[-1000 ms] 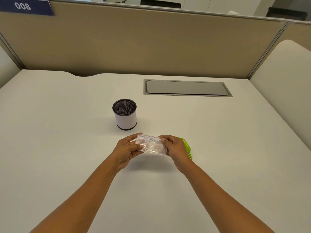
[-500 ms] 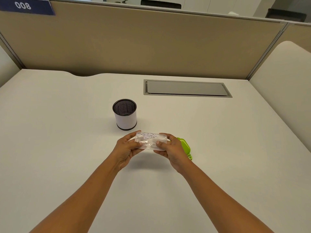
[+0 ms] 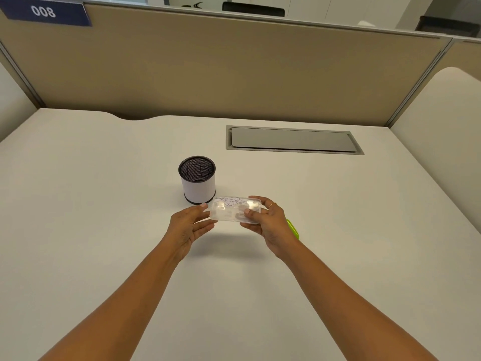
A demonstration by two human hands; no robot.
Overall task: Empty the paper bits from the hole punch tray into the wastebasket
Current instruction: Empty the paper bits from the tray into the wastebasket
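Note:
A clear plastic hole punch tray [image 3: 234, 209] with paper bits along its far edge is held just above the desk. My right hand [image 3: 268, 225] grips its right end, thumb on top. My left hand [image 3: 188, 225] is at the tray's left end with fingers spread, fingertips near or just touching it. The wastebasket [image 3: 198, 179], a small white cylinder with a black mesh inside, stands upright just behind and left of the tray. The green hole punch [image 3: 292, 227] lies on the desk, mostly hidden behind my right hand.
The white desk [image 3: 104, 204] is bounded by tan partition walls at the back and right. A grey cable hatch [image 3: 292, 139] is set flush in the desk at the back right.
The tray has moved up and toward the wastebasket. My left hand has loosened its hold and its fingers have spread, while my right hand keeps the tray.

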